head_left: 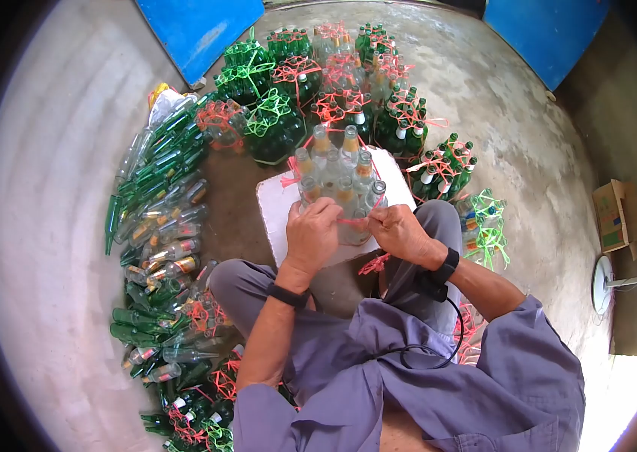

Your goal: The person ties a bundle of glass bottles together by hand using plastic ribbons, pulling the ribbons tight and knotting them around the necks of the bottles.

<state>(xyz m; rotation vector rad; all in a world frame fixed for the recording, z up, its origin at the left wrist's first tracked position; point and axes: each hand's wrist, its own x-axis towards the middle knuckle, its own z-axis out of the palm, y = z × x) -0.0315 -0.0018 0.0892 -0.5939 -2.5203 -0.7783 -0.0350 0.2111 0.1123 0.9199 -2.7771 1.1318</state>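
A cluster of clear glass bottles [345, 177] stands upright on a white board [277, 215] in front of my knees. Red plastic string [352, 221] runs across the near side of the bottles, between my two hands. My left hand [312, 232] is closed on the string at the cluster's near left. At the near right, my right hand [401, 232] pinches the other part of the string. More red string [288, 179] sticks out at the cluster's left side. The fingertips of both hands are partly hidden.
Tied bundles of green bottles [273, 124] and clear ones stand behind the board. Loose bottles [172, 203] lie piled along the left. A cardboard box [610, 217] and a white fan [602, 285] are at the right. Blue panels [202, 34] stand at the back.
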